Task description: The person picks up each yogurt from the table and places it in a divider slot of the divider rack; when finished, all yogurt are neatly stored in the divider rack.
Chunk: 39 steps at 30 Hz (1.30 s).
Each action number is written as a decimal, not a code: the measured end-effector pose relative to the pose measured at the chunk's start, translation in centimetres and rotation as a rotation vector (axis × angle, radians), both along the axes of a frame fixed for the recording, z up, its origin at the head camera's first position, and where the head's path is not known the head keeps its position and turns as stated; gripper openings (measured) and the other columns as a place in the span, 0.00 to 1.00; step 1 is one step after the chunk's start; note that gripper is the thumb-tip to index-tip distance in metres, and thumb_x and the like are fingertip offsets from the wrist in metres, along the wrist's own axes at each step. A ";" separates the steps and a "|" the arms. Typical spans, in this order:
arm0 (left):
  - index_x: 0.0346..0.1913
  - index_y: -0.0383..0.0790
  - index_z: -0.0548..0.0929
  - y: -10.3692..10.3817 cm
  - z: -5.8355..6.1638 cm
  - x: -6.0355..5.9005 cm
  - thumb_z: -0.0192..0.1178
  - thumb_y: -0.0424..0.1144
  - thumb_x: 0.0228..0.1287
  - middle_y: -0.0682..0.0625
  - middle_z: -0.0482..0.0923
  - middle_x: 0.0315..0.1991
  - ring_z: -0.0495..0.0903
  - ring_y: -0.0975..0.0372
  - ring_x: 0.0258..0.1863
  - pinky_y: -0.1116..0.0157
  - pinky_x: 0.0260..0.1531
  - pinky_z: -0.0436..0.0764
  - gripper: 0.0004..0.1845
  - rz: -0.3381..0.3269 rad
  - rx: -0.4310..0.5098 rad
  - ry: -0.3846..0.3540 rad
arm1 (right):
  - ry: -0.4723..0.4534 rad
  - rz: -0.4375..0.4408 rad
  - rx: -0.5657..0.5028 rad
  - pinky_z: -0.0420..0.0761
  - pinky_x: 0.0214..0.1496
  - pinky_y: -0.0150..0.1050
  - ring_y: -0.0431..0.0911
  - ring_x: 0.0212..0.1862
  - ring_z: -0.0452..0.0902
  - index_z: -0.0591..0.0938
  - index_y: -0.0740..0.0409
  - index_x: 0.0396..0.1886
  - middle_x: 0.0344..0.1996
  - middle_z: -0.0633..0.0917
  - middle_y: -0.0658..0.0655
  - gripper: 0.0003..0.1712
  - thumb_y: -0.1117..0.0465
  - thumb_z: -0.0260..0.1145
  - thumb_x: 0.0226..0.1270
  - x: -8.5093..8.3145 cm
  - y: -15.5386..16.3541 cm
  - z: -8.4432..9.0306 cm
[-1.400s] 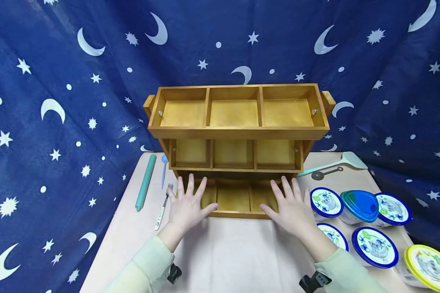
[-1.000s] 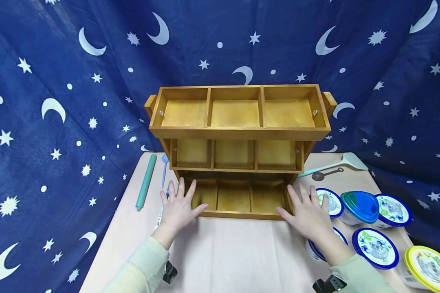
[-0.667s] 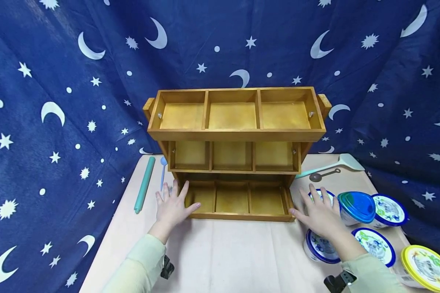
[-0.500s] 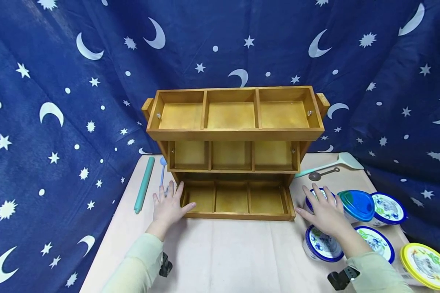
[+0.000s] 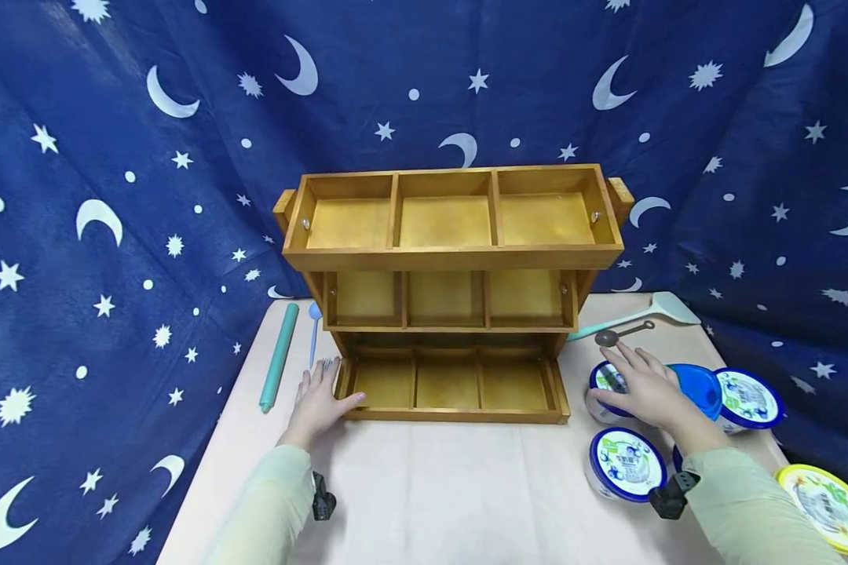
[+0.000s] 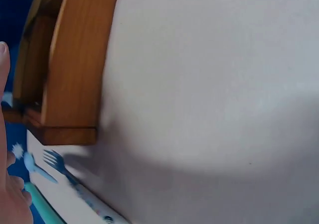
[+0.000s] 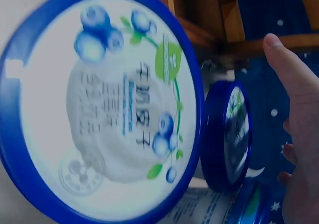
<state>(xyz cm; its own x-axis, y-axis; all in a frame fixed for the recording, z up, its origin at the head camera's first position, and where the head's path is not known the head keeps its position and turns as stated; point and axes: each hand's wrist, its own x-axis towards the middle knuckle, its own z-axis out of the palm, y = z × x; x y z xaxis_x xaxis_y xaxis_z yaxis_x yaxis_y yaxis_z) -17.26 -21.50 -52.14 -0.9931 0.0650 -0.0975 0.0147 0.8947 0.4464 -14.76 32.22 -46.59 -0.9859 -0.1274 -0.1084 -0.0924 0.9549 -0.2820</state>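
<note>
A wooden three-tier box stands opened out, with its divided trays stepped one above another. My left hand is spread at the left front corner of its lowest tray; whether it touches the wood is unclear. The hand partly covers a fork lying beside the box. On the other side, my right hand hovers with loosely extended fingers over a tub with a blue lid, holding nothing. Closer to me sits another blue-lidded tub with blueberries printed on top.
Left of the box lie a teal stick and a small blue spoon. At right are a pale green spatula, a dark spoon, a bright blue-lidded tub, another blue-lidded tub and a yellow-lidded tub.
Both hands have moved apart from the front of the lowest tray. My left hand has shifted left to the corner; my right hand has gone right, over the tubs.
</note>
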 end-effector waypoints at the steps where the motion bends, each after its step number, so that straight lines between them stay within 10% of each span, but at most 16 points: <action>1: 0.74 0.41 0.51 0.0 -0.3 -0.1 0.59 0.65 0.54 0.30 0.43 0.71 0.40 0.31 0.67 0.39 0.63 0.44 0.52 0.009 0.004 -0.001 | -0.011 -0.006 0.002 0.43 0.57 0.74 0.74 0.65 0.40 0.53 0.57 0.73 0.68 0.51 0.74 0.59 0.25 0.57 0.52 0.0 0.3 0.0; 25: 0.73 0.42 0.54 0.7 -2.7 0.4 0.66 0.57 0.53 0.32 0.55 0.68 0.55 0.39 0.65 0.39 0.60 0.55 0.49 0.074 0.198 -0.064 | -0.003 0.042 0.285 0.54 0.53 0.69 0.70 0.58 0.56 0.68 0.64 0.64 0.56 0.71 0.75 0.72 0.11 0.50 0.30 -0.9 1.3 0.1; 39: 0.73 0.44 0.52 0.7 -3.3 -0.4 0.67 0.54 0.53 0.29 0.54 0.65 0.61 0.38 0.62 0.43 0.59 0.62 0.49 0.087 0.287 -0.087 | -0.046 0.035 0.281 0.53 0.53 0.68 0.70 0.57 0.56 0.67 0.61 0.66 0.55 0.70 0.76 0.71 0.17 0.63 0.26 -1.5 2.0 -0.9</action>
